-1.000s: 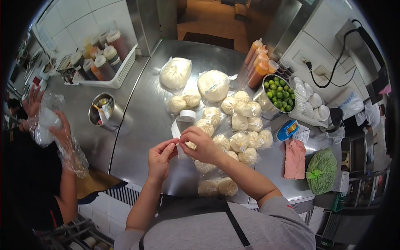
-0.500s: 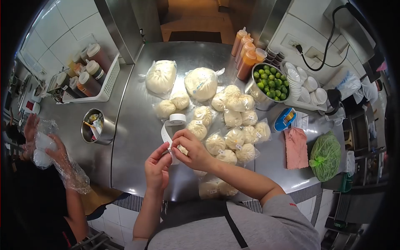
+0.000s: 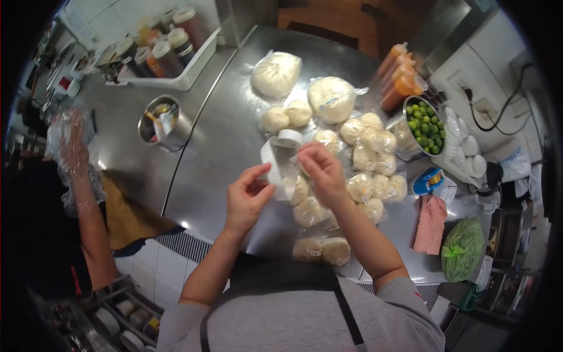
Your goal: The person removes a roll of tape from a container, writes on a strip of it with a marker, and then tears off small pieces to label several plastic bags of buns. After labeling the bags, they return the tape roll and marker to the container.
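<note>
A white roll of sticker labels stands on the steel table, its paper strip unwound toward me in a loop. My left hand is at the strip's left side, thumb and index finger apart, fingertips touching or very near the paper. Just right of the strip, my right hand has thumb and fingers pinched together, with what looks like a small pale label at the tips, partly hidden. Around and below it lie clear bags of round white buns, several bearing small white labels. Two nearer packed buns lie at the table edge.
Two large bagged dough-like pieces lie farther back. Sauce bottles, a metal pot of green limes, a blue tape dispenser, a pink cloth and a green bag line the right. A co-worker's plastic-covered arm is left.
My view has turned, shifting the table's contents rightward. My hands, together at the label strip before, have separated; the right has moved away to the right, and my left fingers have spread.
</note>
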{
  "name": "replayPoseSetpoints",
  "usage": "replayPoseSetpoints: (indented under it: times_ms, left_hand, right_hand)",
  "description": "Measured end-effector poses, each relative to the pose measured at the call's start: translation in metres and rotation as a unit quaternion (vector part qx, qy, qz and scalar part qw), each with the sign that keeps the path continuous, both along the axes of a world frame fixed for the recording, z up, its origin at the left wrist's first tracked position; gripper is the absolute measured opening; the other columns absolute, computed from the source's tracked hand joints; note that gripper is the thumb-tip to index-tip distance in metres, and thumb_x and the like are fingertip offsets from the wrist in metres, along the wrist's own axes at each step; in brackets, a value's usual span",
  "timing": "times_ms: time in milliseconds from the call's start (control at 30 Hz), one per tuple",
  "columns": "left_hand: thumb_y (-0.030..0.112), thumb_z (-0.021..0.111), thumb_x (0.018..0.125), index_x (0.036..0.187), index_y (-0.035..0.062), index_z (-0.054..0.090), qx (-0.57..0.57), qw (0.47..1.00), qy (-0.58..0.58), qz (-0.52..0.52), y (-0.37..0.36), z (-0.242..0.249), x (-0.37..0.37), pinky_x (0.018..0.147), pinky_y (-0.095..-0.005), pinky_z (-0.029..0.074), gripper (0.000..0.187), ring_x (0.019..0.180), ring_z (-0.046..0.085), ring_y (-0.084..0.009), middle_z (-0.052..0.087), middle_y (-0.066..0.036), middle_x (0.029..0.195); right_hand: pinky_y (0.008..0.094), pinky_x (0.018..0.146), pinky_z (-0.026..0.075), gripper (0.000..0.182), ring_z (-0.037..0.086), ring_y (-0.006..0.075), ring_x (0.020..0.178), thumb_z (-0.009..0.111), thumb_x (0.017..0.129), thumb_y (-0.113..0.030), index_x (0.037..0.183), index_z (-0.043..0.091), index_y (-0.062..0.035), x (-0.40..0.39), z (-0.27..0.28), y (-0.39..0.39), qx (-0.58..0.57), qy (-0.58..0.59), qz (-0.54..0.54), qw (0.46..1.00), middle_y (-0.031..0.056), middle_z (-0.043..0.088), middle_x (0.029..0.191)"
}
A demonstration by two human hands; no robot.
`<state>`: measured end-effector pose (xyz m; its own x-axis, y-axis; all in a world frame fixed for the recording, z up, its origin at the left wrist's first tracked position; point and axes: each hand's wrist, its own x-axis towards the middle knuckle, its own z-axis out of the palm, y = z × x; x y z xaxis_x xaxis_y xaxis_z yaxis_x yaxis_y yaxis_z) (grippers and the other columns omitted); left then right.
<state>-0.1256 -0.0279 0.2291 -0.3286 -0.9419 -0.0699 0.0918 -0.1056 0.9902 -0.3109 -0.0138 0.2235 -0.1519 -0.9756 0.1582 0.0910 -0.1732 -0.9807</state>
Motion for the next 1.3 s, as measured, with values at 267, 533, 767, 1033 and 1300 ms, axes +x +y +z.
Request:
replayPoseSetpoints:
  times_ms: [267,533,767,1033,1300]
  left_hand:
    - [-0.004,0.059,0.078,0.115,-0.0034,0.055,0.049,0.996,0.065,-0.025,0.002,-0.007,0.009,0.076,-0.0220,0.046,0.037,0.082,0.057,-0.0092,0.056,-0.006,0.106]
    - [-0.001,0.059,0.081,0.111,-0.0027,0.057,0.061,0.998,0.031,0.003,0.005,-0.006,0.007,0.072,-0.0210,0.045,0.030,0.078,0.058,-0.0079,0.064,-0.007,0.089]
    - [-0.001,0.060,0.081,0.107,-0.0015,0.059,0.034,0.999,-0.009,0.012,0.005,-0.012,0.013,0.071,-0.0204,0.046,0.025,0.074,0.058,-0.0072,0.064,-0.005,0.084]
    - [-0.002,0.059,0.081,0.108,-0.0016,0.058,0.034,0.999,0.001,0.013,0.010,-0.013,0.017,0.071,-0.0208,0.046,0.027,0.076,0.059,-0.0078,0.065,-0.006,0.085]
    - [0.001,0.056,0.084,0.117,-0.0009,0.052,0.031,0.999,-0.018,0.024,0.010,-0.017,0.026,0.078,-0.0223,0.046,0.034,0.084,0.057,-0.0091,0.058,-0.006,0.107]
  right_hand:
    - [0.0354,0.072,0.046,0.007,0.056,0.0254,0.079,0.065,0.071,-0.009,0.074,0.061,-0.0048,-0.179,0.007,-0.065,-0.171,0.565,-0.183,0.787,0.0093,0.056,0.083]
    - [0.0377,0.061,0.049,0.024,0.062,0.0289,0.063,0.061,0.075,-0.025,0.077,0.067,-0.0019,-0.198,-0.001,-0.078,0.158,0.587,0.096,0.788,0.0159,0.063,0.067]
    - [0.0347,0.065,0.048,0.017,0.060,0.0280,0.072,0.064,0.076,-0.018,0.073,0.063,-0.0018,-0.158,0.020,-0.062,0.009,0.539,-0.077,0.839,0.0125,0.060,0.078]
    - [0.0265,0.058,0.046,0.011,0.057,0.0157,0.064,0.067,0.077,-0.011,0.075,0.061,-0.0019,-0.102,0.018,-0.058,-0.039,0.463,-0.037,0.885,0.0066,0.058,0.075]
    - [0.0261,0.057,0.045,0.007,0.057,0.0151,0.066,0.065,0.078,-0.009,0.078,0.062,-0.0025,-0.074,0.041,0.001,-0.047,0.423,-0.061,0.903,0.0064,0.058,0.074]
